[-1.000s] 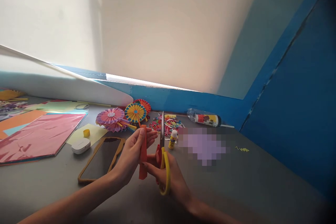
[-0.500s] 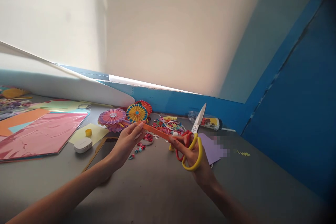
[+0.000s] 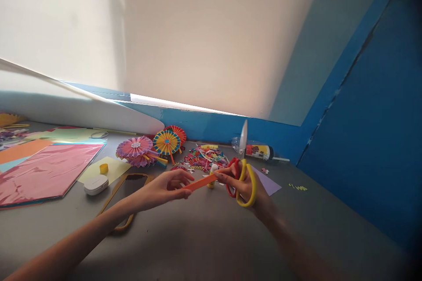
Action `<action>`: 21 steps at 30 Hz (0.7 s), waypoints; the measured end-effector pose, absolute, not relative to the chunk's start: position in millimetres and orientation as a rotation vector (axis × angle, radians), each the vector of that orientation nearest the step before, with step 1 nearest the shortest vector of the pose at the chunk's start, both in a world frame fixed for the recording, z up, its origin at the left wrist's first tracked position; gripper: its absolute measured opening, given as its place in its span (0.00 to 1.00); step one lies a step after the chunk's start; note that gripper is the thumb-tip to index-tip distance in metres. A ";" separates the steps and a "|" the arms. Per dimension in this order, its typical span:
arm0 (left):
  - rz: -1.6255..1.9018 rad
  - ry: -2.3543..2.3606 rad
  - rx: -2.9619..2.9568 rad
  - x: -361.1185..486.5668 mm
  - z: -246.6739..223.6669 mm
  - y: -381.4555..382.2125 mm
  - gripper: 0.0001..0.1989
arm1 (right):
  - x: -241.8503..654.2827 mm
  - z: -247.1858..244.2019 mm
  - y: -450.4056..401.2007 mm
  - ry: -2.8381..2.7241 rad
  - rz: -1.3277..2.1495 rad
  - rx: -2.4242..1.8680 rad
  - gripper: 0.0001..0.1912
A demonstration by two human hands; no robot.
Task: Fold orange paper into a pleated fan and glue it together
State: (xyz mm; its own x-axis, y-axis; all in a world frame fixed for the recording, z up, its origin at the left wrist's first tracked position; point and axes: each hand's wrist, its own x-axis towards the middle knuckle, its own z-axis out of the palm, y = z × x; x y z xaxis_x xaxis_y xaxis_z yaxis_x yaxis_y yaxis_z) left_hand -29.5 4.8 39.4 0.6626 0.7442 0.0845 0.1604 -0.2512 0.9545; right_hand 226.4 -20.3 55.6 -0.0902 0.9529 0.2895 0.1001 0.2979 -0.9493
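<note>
My left hand (image 3: 168, 186) has its thumb against the left end of a narrow orange paper strip (image 3: 201, 182), with the other fingers curled above. Between the thumb and index finger of my right hand (image 3: 245, 184) is the strip's other end. That same hand carries scissors (image 3: 243, 140) with red and yellow handles, their blades pointing up and looking closed together. Behind the strip a small glue stick (image 3: 211, 180) stands on the grey table, partly hidden. A lilac paper sheet (image 3: 268, 182) lies behind my right hand.
Pleated paper rosettes (image 3: 166, 142) and a heap of paper scraps (image 3: 206, 157) lie near the wall. A phone (image 3: 127, 191), white case (image 3: 96, 184), yellow cap (image 3: 103, 168) and pink paper pack (image 3: 49, 169) are at left. A glue bottle (image 3: 259, 151) lies behind the scissors.
The strip's left end has dropped, so it now slants up to the right. My left hand is lower, its fingers more spread. The scissors have turned more upright.
</note>
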 end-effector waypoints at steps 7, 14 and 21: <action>0.450 0.559 1.712 -11.8 34.3 -15.8 0.20 | 197.4 45.8 -34.8 -1.718 1.068 -1.057 0.16; 0.675 0.711 1.935 -2.4 24.7 -17.9 0.21 | 189.4 36.7 -38.0 -1.589 1.002 -0.958 0.21; 0.792 0.788 1.910 -6.0 30.8 -17.2 0.20 | 202.8 46.3 -35.2 -1.566 0.993 -1.094 0.22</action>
State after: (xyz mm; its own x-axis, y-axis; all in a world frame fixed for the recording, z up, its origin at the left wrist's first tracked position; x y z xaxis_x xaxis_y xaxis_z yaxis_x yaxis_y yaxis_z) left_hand -6.0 -17.2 30.8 0.5924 0.7782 0.2085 0.2051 -0.3960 0.8951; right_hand 202.8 -35.2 46.3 -0.1496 0.9581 0.2442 0.1880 0.2701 -0.9443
